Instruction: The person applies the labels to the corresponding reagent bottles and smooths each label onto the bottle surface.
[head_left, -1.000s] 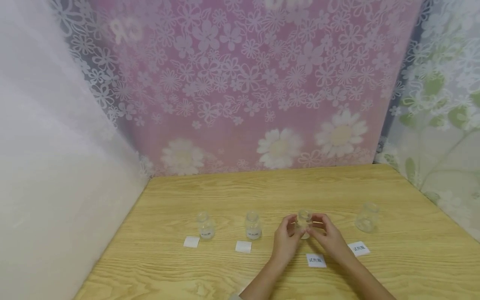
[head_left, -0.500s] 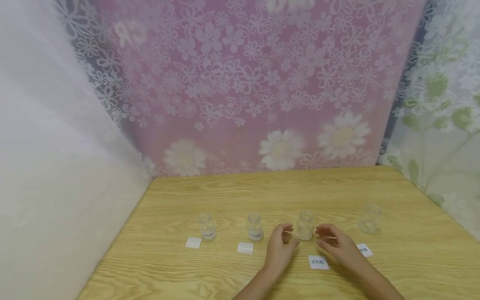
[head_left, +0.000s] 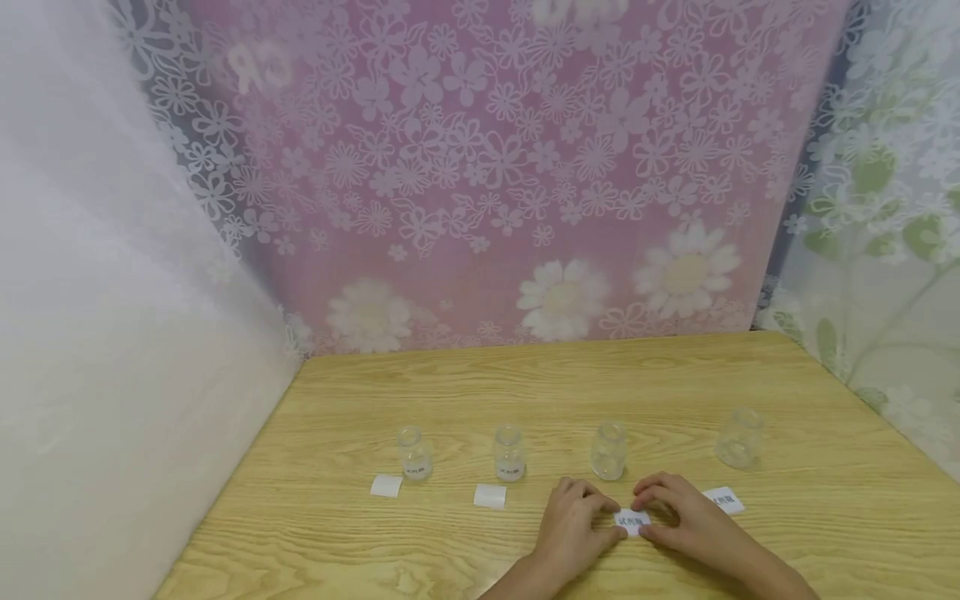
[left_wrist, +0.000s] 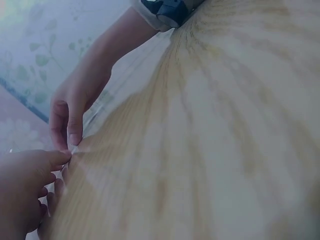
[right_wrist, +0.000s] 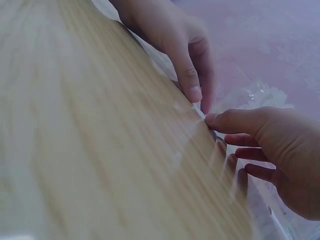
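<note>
A small white paper label [head_left: 632, 522] with printed characters is at the front of the table. My left hand [head_left: 577, 527] holds its left edge between thumb and index finger. On the opposite edge, the thumb and index finger of my right hand [head_left: 693, 523] do the same. In the left wrist view the left hand [left_wrist: 25, 185] meets the right hand [left_wrist: 82, 95] at the tabletop, but the label itself is hardly visible there. Just behind the hands stands a clear glass bottle [head_left: 609, 454] without a visible label.
To the left stand two labelled glass bottles, one far left [head_left: 415, 457] and one nearer [head_left: 510, 457]. Blank white paper pieces [head_left: 386, 485] lie before them. A fourth bottle [head_left: 740, 440] is at right, with another printed label [head_left: 723, 500] by my right hand. A floral curtain [head_left: 480, 167] backs the table.
Both hands have let go of the clear bottle, leaving it upright on the table. They have come down toward me and closed in on the printed label from either side.
</note>
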